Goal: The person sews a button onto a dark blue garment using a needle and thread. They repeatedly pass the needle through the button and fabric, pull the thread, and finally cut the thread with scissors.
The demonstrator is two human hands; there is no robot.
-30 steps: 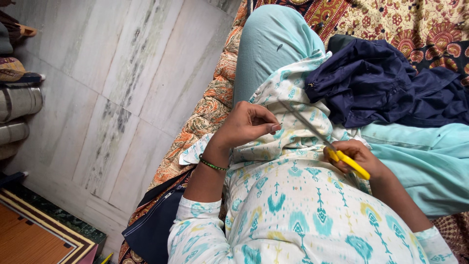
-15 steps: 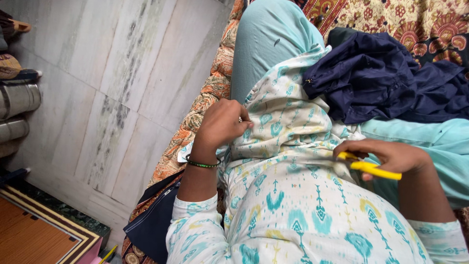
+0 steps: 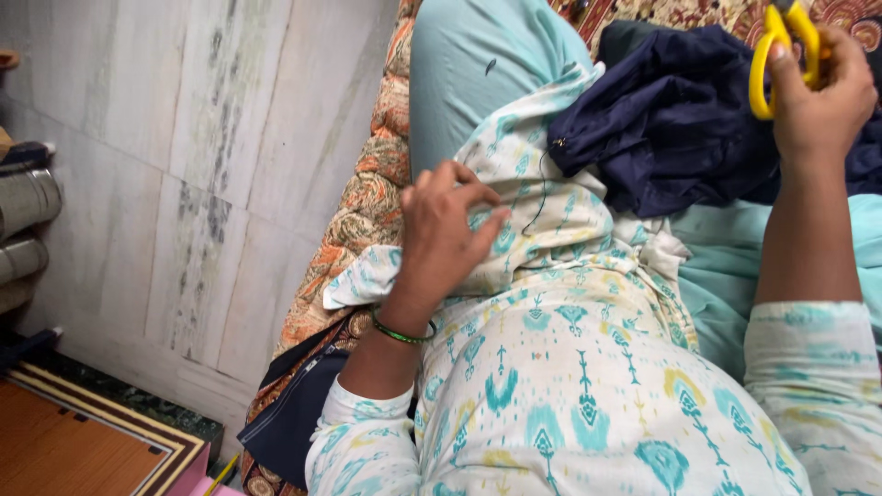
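No packages, labels, signs or screens anywhere (only cloth and floor).

Matt printed cotton-like tunic (image 3: pixel 570 367), soft crumpled navy cloth (image 3: pixel 671 129), glossy yellow plastic scissor handles (image 3: pixel 767 55), and a smooth, streaked pale stone floor (image 3: pixel 184 165) at left.

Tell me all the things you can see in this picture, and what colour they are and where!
Scissors: one, yellow handles, top right, in the right hand.
Dark cloth: one bundle, navy blue, on the lap at upper right.
Thread: one, dark, hanging from the navy cloth over the printed tunic.
Patterned bedspread: one, orange and red print, under the person.
Floor: grey-white stone slabs, left.
Metal pots: two, silvery, far left edge.
Bangle: one, green, on the left wrist.
Tunic: one, white with teal and yellow print, centre.
Left hand: fingers spread, on the tunic.
Right hand: raised, gripping the scissors.
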